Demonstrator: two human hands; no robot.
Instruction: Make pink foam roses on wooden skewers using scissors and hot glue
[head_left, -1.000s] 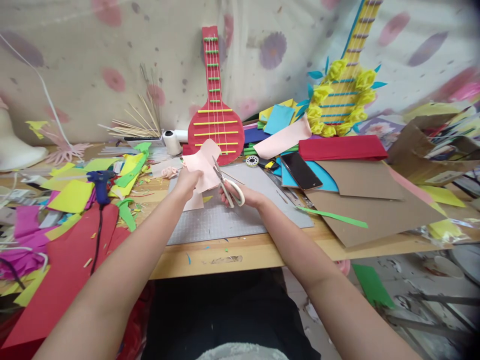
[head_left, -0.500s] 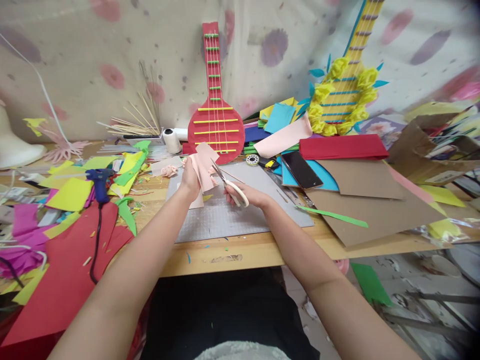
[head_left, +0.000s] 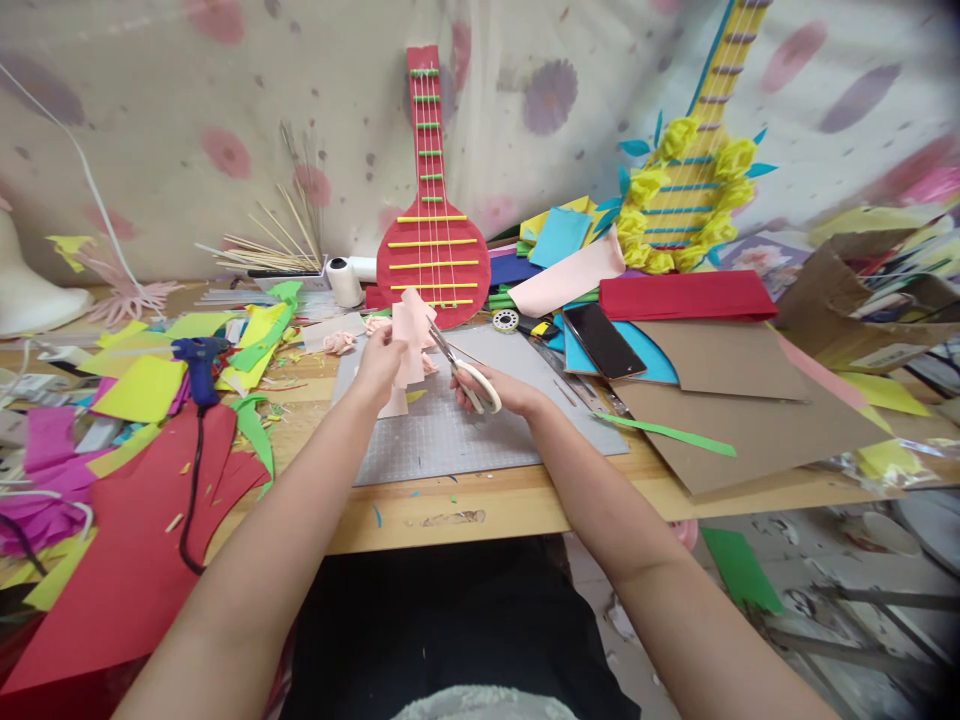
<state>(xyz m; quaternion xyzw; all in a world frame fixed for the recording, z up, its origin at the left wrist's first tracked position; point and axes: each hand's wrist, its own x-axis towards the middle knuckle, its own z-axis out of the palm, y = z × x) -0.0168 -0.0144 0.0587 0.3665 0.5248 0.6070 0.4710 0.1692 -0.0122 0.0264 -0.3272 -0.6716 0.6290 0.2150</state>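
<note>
Pinched in my left hand (head_left: 381, 366) is a piece of pale pink paper (head_left: 411, 340), raised over the grey cutting mat (head_left: 450, 445). My right hand (head_left: 486, 388) grips scissors (head_left: 491, 392) with white handles, their blades reaching up and left to the paper's right edge. Whether the blades touch the paper I cannot tell. Small crumpled pink paper flowers (head_left: 340, 343) lie to the left of my left hand and partly behind the paper. Just beyond the mat a red paper lute (head_left: 433, 255) with yellow and green bars leans upright against the wall covering.
On the left, a blue glue gun (head_left: 199, 368) rests among coloured paper scraps and red sheets (head_left: 135, 530). To the right are a black phone (head_left: 604, 340), brown cardboard (head_left: 750, 420) and a red paper roll (head_left: 688, 296). A yellow flowered instrument (head_left: 686, 195) stands behind.
My left hand has changed its hold on the pink paper, which has turned and now shows a narrower shape. The scissors in my right hand have shifted slightly right.
</note>
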